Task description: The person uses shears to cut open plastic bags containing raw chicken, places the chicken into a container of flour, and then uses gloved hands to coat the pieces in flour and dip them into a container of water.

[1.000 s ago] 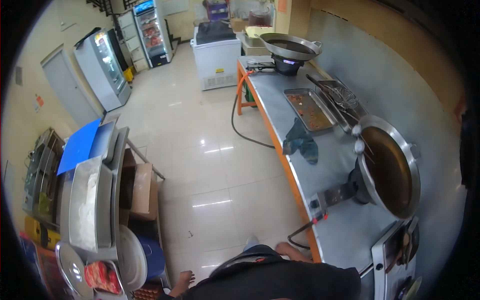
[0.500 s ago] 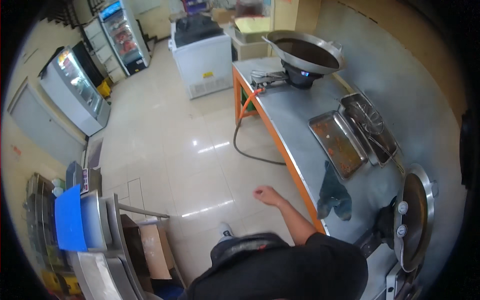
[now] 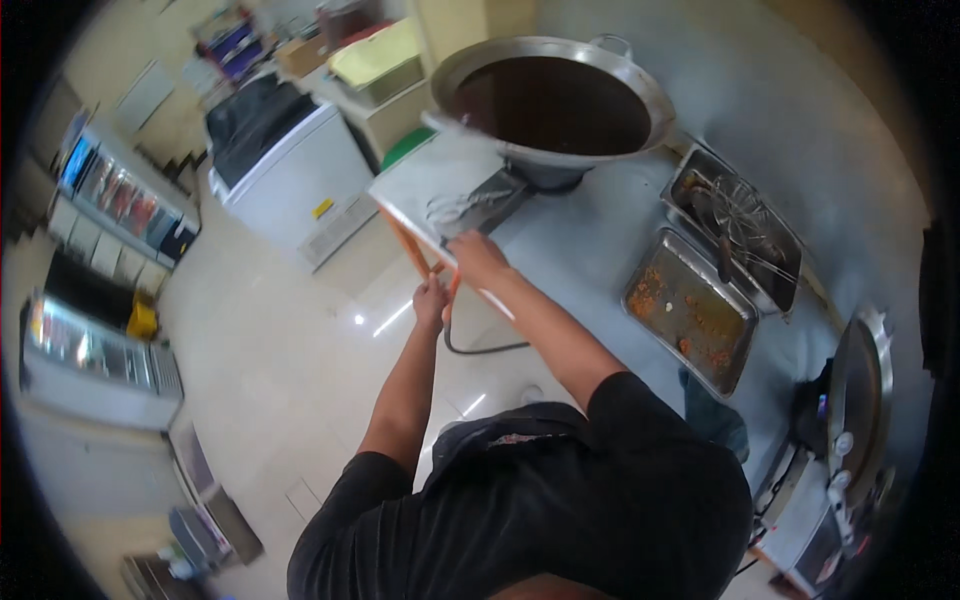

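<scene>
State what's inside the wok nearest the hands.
The wok holds what looks like dark liquid; the wok's bottom and anything beneath the surface are covered.

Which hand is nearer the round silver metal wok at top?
Right. The right hand is at the edge of the grey metal table, below-left of the wok; the left hand is lower, farther left, beyond that edge.

Head-worn fisheye view, facing down and forward, hands (image 3: 430,300) near centre
</scene>
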Motion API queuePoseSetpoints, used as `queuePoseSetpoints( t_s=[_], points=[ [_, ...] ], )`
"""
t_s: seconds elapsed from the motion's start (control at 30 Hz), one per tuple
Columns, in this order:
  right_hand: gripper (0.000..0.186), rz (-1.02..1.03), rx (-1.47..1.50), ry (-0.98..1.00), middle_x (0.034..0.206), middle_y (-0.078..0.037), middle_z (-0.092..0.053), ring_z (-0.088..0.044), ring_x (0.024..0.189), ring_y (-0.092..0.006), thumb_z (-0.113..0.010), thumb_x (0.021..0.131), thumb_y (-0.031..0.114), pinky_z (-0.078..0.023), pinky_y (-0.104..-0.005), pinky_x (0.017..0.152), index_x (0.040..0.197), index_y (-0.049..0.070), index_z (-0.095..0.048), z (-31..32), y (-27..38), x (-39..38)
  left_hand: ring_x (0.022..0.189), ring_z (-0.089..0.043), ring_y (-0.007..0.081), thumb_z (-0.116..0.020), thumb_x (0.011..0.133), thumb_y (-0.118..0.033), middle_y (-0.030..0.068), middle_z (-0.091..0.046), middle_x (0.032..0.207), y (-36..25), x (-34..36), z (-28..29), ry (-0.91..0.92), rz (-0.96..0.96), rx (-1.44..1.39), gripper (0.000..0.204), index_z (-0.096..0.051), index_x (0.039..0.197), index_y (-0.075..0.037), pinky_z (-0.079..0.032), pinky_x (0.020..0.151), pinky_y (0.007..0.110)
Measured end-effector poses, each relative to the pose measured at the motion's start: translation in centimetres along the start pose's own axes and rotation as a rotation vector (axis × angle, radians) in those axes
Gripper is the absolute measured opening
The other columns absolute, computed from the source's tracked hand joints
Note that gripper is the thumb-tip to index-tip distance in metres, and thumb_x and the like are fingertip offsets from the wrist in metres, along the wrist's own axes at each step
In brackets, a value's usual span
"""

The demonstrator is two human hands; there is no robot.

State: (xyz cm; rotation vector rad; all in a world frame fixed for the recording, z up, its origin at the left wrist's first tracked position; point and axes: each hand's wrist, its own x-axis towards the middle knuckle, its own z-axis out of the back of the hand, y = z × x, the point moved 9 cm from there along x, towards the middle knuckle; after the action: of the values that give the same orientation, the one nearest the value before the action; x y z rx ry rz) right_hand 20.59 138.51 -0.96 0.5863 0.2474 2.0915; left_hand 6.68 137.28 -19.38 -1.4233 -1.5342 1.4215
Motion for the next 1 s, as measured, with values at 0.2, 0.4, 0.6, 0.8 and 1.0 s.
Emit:
queuePoseSetpoints(
  t_s=[0.2, 0.4, 0.6, 0.8, 1.0],
  points=[
    [0.027, -0.218, -0.272, 0.027, 0.116, -0.011, -0.056, -0.050, 0.113, -0.0344, -0.058, 0.080, 0.012, -0.043, -0.0512, 0.091, 0.106, 0.007, -0.063, -4.6, -8.7, 7.4, 0.070, -0.061, 0.0162, -0.055, 0.096, -0.019, 0.0044, -0.061, 0.083, 2.1, 6.9, -9.5, 0.441, 0.271, 0.174, 0.016, -0.054, 0.104, -0.005, -0.050, 0.059, 0.028],
    [0.058, -0.272, -0.316, 0.237, 0.115, -0.013, -0.056, -0.047, 0.114, -0.0314, -0.076, 0.059, 0.022, -0.039, -0.0501, 0.093, 0.114, 0.009, -0.061, -4.3, -7.9, 10.6, 0.089, -0.064, 0.0151, -0.055, 0.097, -0.022, 0.0070, -0.065, 0.099, 3.2, 7.7, -6.5, 0.562, 0.722, -0.106, 0.025, -0.057, 0.111, -0.001, -0.054, 0.086, 0.029],
    [0.056, -0.212, -0.365, 0.339, 0.105, -0.008, -0.057, -0.047, 0.110, -0.0265, -0.078, 0.050, 0.036, -0.040, -0.0423, 0.089, 0.097, 0.009, -0.063, -5.5, -4.7, 11.8, 0.091, -0.066, 0.0192, -0.055, 0.090, -0.004, 0.0107, -0.065, 0.105, 5.1, 10.6, -6.6, 0.669, 0.886, -0.186, 0.024, -0.057, 0.113, 0.004, -0.057, 0.082, 0.027],
    [0.041, -0.433, -0.494, 0.077, 0.102, -0.005, -0.056, -0.046, 0.106, -0.0218, -0.072, 0.060, 0.027, -0.036, -0.0372, 0.086, 0.096, 0.009, -0.062, -2.0, 0.1, 9.1, 0.091, -0.063, 0.0130, -0.061, 0.087, 0.000, 0.0067, -0.063, 0.106, 4.2, 11.2, -6.3, 0.745, 0.737, -0.118, 0.028, -0.056, 0.115, 0.002, -0.055, 0.072, 0.020],
    [0.044, -0.865, -0.330, -0.335, 0.107, -0.009, -0.053, -0.047, 0.103, -0.0259, -0.069, 0.063, 0.019, -0.038, -0.0401, 0.086, 0.103, 0.005, -0.056, 5.1, 11.6, -9.1, 0.087, -0.063, 0.0138, -0.059, 0.092, -0.028, 0.0034, -0.062, 0.100, 3.3, 10.6, -7.4, 0.892, 0.700, 0.064, 0.037, -0.051, 0.122, -0.008, -0.052, 0.071, 0.020]
  ],
)
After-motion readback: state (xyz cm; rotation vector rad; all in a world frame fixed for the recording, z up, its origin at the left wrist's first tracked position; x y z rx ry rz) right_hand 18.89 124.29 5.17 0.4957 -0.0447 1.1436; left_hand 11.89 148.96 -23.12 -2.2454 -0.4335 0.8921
